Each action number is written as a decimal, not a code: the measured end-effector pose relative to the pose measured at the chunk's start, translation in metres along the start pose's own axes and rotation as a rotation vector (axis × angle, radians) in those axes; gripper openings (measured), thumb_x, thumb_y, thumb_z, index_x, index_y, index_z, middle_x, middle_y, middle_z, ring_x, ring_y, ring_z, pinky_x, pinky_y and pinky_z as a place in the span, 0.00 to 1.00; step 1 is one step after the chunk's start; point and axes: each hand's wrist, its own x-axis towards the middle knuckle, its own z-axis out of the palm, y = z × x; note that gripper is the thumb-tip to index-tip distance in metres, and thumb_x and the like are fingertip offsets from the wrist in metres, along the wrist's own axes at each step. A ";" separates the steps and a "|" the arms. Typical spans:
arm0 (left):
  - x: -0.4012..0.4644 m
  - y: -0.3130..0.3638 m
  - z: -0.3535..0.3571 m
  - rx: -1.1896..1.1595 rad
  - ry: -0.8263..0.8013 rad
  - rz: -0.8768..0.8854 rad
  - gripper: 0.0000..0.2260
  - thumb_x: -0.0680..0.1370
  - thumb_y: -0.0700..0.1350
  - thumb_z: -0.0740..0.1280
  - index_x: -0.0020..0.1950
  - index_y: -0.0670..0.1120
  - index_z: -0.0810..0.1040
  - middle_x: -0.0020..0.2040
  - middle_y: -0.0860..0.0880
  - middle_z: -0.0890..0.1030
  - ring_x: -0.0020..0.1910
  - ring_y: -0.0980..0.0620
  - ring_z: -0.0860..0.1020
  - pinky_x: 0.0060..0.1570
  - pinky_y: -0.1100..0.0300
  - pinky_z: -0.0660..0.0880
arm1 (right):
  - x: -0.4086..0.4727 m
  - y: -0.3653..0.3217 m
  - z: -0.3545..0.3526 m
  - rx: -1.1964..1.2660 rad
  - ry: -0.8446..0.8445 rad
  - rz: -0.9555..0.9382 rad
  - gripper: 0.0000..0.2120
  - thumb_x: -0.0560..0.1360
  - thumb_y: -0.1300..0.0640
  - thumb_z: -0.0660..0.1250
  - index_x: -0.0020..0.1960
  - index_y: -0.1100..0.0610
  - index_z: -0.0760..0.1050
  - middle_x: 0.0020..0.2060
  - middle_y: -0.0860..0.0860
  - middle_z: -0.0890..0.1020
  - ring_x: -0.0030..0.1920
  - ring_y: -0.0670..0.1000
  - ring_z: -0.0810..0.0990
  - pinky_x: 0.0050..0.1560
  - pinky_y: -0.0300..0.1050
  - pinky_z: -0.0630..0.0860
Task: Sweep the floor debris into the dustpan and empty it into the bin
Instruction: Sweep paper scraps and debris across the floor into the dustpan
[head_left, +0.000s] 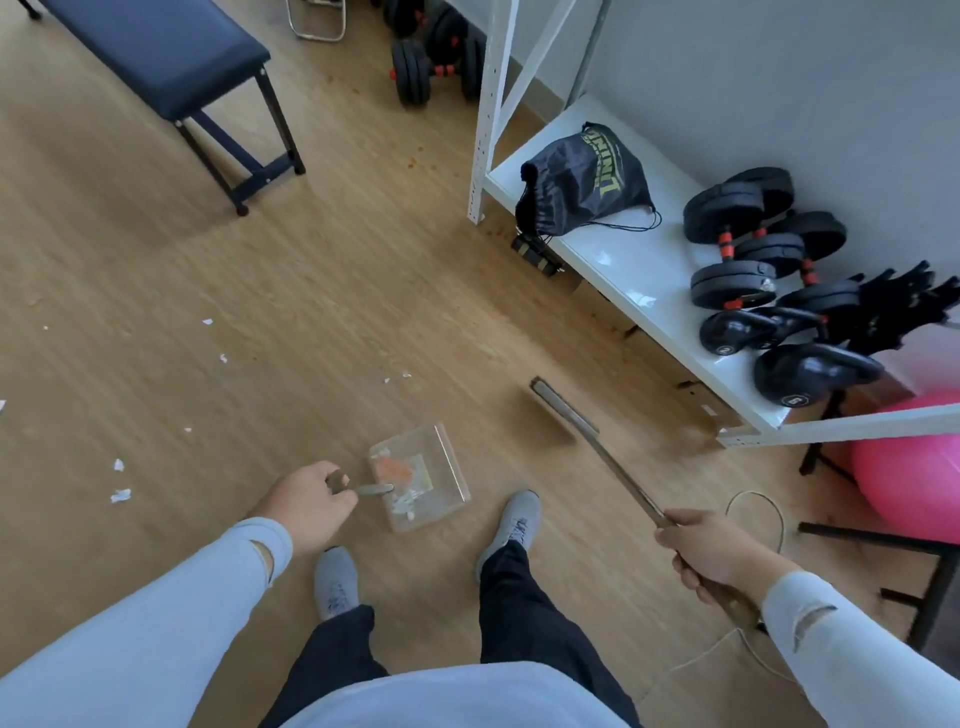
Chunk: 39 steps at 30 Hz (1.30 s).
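A clear dustpan (447, 462) sits low over the wooden floor in front of my feet, with an orange scrap and white paper bits inside. My left hand (306, 506) grips its short grey handle. My right hand (714, 553) is shut on the long broom handle; the broom head (558, 410) rests on the floor to the right of the dustpan, apart from it. White paper scraps (120, 494) lie scattered on the floor to the left. No bin is in view.
A white metal shelf (613, 260) on the right holds a black drawstring bag (582, 182), dumbbells and kettlebells. A pink exercise ball (914, 462) and a white cable (758, 525) lie at right. A dark blue bench (156, 57) stands at the back left.
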 end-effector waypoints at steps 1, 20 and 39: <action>0.001 -0.006 -0.006 0.043 -0.018 0.022 0.03 0.78 0.48 0.64 0.49 0.52 0.77 0.41 0.49 0.80 0.38 0.48 0.77 0.40 0.56 0.73 | 0.001 0.007 0.011 -0.005 0.019 0.012 0.08 0.81 0.61 0.63 0.59 0.58 0.73 0.27 0.57 0.73 0.22 0.51 0.68 0.24 0.40 0.66; 0.018 -0.052 -0.004 0.063 -0.118 0.133 0.05 0.76 0.47 0.64 0.48 0.48 0.77 0.44 0.48 0.84 0.46 0.39 0.80 0.44 0.53 0.73 | -0.092 0.098 0.170 0.184 -0.282 0.152 0.27 0.74 0.66 0.67 0.69 0.48 0.73 0.32 0.61 0.73 0.23 0.52 0.67 0.23 0.41 0.67; 0.016 -0.059 -0.006 0.095 -0.102 0.142 0.05 0.76 0.50 0.66 0.45 0.49 0.76 0.42 0.50 0.80 0.40 0.47 0.77 0.40 0.56 0.72 | -0.088 0.045 0.239 0.009 -0.320 0.138 0.21 0.73 0.66 0.64 0.62 0.48 0.74 0.27 0.55 0.72 0.22 0.52 0.67 0.24 0.40 0.70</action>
